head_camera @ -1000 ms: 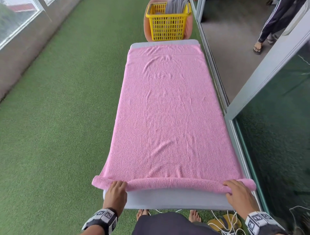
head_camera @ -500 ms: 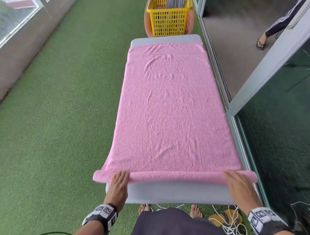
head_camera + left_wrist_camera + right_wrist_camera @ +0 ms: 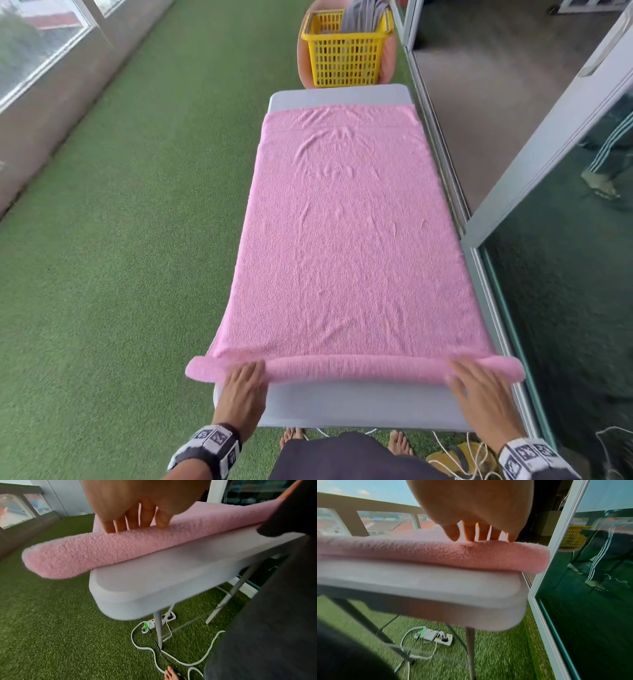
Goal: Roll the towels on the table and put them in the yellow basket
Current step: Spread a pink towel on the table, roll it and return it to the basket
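A pink towel (image 3: 346, 240) lies spread along a narrow grey table (image 3: 363, 407), its near end wound into a thin roll (image 3: 356, 368). My left hand (image 3: 245, 378) rests with straight fingers on the roll's left part, which overhangs the table edge; the left wrist view shows those fingers (image 3: 132, 522) on top of the roll (image 3: 96, 553). My right hand (image 3: 474, 380) presses flat on the roll's right part, fingertips (image 3: 481, 534) on the pink roll (image 3: 453, 555). The yellow basket (image 3: 346, 51) stands beyond the table's far end with a grey cloth inside.
Green artificial turf (image 3: 120, 240) covers the floor to the left. A glass sliding door and its frame (image 3: 534, 219) run close along the table's right side. A power strip and white cables (image 3: 159, 626) lie under the table near my bare feet. Another person's legs reflect in the glass.
Both hands went from curled round the towel's near edge to flat on top of it, and the roll has turned forward, slightly thicker, leaving more bare table in front of me.
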